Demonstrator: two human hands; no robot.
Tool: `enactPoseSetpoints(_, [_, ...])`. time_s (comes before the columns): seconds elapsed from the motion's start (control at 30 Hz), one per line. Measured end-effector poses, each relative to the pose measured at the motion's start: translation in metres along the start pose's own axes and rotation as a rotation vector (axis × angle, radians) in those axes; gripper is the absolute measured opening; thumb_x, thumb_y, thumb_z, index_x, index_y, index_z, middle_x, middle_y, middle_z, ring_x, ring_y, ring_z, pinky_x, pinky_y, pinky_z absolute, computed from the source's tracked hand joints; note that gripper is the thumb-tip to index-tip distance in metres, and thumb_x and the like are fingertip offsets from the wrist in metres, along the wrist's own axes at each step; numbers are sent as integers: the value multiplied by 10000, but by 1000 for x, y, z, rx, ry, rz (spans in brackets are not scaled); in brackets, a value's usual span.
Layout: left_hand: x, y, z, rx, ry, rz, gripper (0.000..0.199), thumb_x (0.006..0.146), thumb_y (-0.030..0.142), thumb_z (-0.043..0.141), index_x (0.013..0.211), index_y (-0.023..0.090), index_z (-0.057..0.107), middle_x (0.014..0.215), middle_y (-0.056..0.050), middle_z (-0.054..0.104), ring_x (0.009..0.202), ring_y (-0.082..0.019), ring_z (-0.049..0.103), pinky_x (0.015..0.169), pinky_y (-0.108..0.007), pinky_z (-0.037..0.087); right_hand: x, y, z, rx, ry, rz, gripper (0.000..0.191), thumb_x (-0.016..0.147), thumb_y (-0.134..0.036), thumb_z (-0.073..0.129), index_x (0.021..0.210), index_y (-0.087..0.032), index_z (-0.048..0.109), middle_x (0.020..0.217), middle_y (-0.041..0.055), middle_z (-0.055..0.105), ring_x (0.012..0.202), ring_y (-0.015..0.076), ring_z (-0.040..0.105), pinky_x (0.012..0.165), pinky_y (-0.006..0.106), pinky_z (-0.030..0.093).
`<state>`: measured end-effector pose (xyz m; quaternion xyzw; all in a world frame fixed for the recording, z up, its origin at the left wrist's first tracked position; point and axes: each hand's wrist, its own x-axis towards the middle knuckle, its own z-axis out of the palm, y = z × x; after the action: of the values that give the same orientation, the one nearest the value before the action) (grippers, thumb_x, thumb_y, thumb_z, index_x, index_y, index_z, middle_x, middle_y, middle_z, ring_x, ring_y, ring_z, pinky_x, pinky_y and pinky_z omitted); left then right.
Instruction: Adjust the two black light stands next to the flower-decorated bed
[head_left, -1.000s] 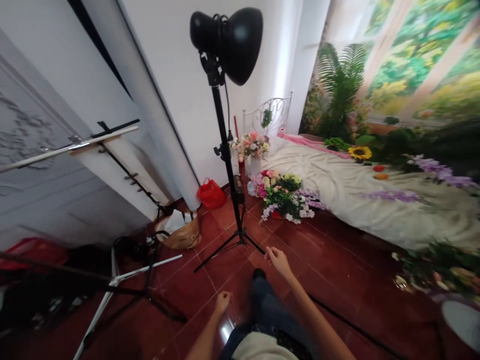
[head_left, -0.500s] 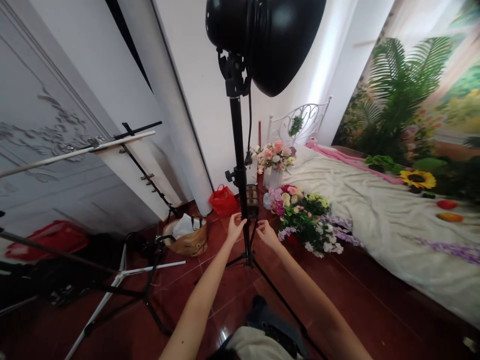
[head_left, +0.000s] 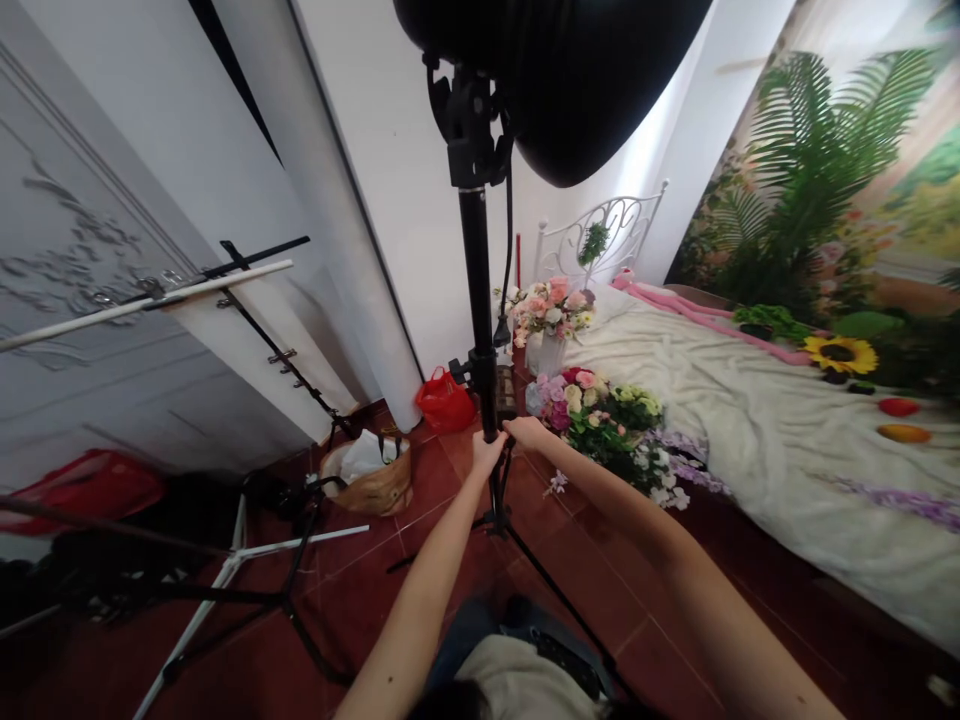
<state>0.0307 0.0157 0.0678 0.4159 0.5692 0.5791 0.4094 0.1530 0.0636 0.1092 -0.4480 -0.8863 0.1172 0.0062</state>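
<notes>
A black light stand (head_left: 478,260) rises upright in front of me, topped by a studio lamp with a large dark reflector (head_left: 570,90). My left hand (head_left: 487,452) is closed around the lower pole. Close beside it, my right hand (head_left: 526,433) has its fingers curled against the right side of the stand at the same height; the exact part under those fingertips is hidden. Above both hands sits a collar with a clamp knob (head_left: 460,372). A black cable (head_left: 510,240) hangs from the lamp along the pole, ending in a plug.
On the right stands a bed with a cream blanket (head_left: 720,390). Artificial flowers (head_left: 592,410) crowd its near corner. To the left are a woven basket (head_left: 386,485), a red bag (head_left: 445,402) and a white-legged stand (head_left: 232,570). One stand leg (head_left: 559,600) runs toward my feet.
Both hands have come together on the pole; the left closes around it and the right moves in from the side. The lamp looks nearer and larger.
</notes>
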Motion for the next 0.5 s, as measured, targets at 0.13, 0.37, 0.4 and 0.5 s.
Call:
enactPoseSetpoints(0.13, [2,-2,1,7,37,-9,165,581,276,646,560,136,562,494,-6,551,497,-125,540,476,-227,424,-6,-5,8,-39,80,-67,233,679,-194,671,894,-177,584,872,116,666,827,238,629,667,252,422])
enactPoseSetpoints(0.37, [4,-6,2,9,41,12,135,582,250,629,548,135,567,524,-24,574,528,-137,559,510,-242,442,-24,-13,45,27,209,125,199,838,-195,473,1023,-152,534,956,139,660,852,207,619,668,229,403])
enactPoseSetpoints(0.4, [4,-6,2,7,41,7,140,582,256,632,552,135,568,522,-24,573,528,-137,558,510,-243,442,-20,-12,45,22,190,120,219,826,-198,497,1039,-156,526,954,133,663,853,207,621,665,226,402])
enactPoseSetpoints(0.5, [5,-7,2,3,28,-7,145,574,261,641,560,135,568,507,-13,559,515,-130,545,501,-236,432,-4,-6,38,-26,105,65,274,797,-198,546,1068,-169,513,940,113,670,852,207,627,654,225,410])
